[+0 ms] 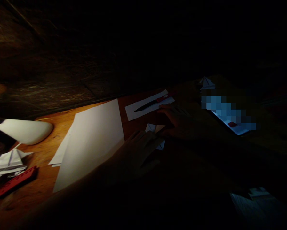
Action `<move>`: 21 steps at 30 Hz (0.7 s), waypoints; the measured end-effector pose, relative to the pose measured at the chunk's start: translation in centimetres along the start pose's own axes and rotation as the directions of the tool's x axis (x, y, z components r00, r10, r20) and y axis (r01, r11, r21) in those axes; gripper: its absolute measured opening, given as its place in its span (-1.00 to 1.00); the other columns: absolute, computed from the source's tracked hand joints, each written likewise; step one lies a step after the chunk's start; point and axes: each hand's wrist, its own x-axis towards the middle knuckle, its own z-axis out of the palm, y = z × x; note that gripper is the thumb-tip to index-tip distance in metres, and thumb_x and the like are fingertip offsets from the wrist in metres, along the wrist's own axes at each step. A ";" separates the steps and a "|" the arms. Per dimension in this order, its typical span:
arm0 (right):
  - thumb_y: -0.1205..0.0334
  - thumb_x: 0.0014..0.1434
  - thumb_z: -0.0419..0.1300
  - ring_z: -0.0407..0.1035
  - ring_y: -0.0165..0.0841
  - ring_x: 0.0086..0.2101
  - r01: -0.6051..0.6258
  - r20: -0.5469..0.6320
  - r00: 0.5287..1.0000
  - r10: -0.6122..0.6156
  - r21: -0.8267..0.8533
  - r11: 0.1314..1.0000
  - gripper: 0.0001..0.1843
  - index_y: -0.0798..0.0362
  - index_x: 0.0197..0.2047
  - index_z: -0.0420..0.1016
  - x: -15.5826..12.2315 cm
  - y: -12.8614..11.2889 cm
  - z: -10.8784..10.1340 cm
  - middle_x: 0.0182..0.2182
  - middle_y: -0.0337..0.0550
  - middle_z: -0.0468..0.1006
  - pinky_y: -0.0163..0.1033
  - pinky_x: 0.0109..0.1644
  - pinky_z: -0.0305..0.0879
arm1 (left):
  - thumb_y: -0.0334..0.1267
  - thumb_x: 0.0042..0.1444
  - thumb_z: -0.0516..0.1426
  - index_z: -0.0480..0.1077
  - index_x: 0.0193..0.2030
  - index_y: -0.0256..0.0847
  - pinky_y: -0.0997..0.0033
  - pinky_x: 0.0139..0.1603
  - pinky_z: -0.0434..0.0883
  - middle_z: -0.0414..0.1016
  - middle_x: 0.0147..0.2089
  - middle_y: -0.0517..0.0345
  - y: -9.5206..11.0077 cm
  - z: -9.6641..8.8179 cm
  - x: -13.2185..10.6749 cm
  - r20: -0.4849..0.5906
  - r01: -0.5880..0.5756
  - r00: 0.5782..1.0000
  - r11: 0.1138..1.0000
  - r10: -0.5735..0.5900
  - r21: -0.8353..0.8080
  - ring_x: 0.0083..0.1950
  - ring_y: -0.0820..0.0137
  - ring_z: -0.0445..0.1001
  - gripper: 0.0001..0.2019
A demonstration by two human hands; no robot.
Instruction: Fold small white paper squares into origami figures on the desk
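Observation:
A small folded piece of white paper [150,128] lies on the dark wooden table between my hands. My left hand [139,148] rests across its near side with the fingers stretched out and the thumb spread away. On the far right of the fold, my right hand [179,119] is open, its index finger extended and its thumb close to the paper's edge. Whether that thumb touches the paper is lost in the dark. Just beyond, a knife [147,105] with a black blade and red handle lies on a strip of white paper [131,114].
Large white sheets [95,134] lie to the left. Further left are a white rounded object [35,129], folded papers [12,159] and a red notched bar [16,182]. At right are a lit, blurred phone [239,128] and a folded paper shape [207,83]. A wall [61,73] stands behind.

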 end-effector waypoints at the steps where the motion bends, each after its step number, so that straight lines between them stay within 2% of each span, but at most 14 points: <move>1: -0.02 0.08 0.38 0.16 0.04 0.32 0.014 -0.026 1.000 -0.014 -0.010 1.000 -0.19 0.09 0.32 0.29 0.0 0.0 0.1 0.39 0.12 0.24 0.19 0.38 0.15 | -0.04 0.33 0.13 0.12 0.44 -0.19 -0.10 0.13 0.40 0.35 0.23 -0.12 0.0 0.0 0.0 0.000 -0.004 1.000 1.000 0.004 0.000 0.11 0.02 0.35 -0.39; 5: -0.01 0.06 0.41 0.17 0.03 0.32 0.042 -0.074 0.996 -0.044 -0.030 0.999 -0.20 0.10 0.30 0.31 -0.1 0.3 0.4 0.37 0.12 0.27 0.17 0.38 0.15 | -0.05 0.34 0.13 0.11 0.45 -0.19 -0.09 0.08 0.42 0.35 0.24 -0.12 0.0 0.0 -0.1 0.003 -0.002 1.000 1.000 0.002 0.006 0.10 0.01 0.35 -0.38; 15: -0.04 0.07 0.42 0.17 0.06 0.32 0.046 0.034 0.998 -0.047 0.015 0.999 -0.09 0.15 0.37 0.23 0.5 1.0 0.0 0.39 0.19 0.21 0.20 0.38 0.14 | -0.07 0.33 0.13 0.03 0.49 -0.14 -0.09 0.12 0.42 0.34 0.25 -0.10 -0.1 0.1 -0.2 -0.013 -0.004 1.000 1.000 0.004 -0.012 0.13 0.03 0.35 -0.34; 21: -0.02 0.09 0.40 0.13 0.03 0.36 0.076 0.072 0.994 -0.080 0.061 0.995 -0.14 0.09 0.36 0.23 0.3 1.5 -0.5 0.40 0.14 0.23 0.23 0.40 0.13 | -0.07 0.31 0.15 -0.04 0.53 -0.09 -0.10 0.13 0.41 0.34 0.28 -0.09 -0.2 0.2 -0.3 -0.011 0.026 1.000 0.998 -0.027 -0.054 0.12 0.01 0.36 -0.27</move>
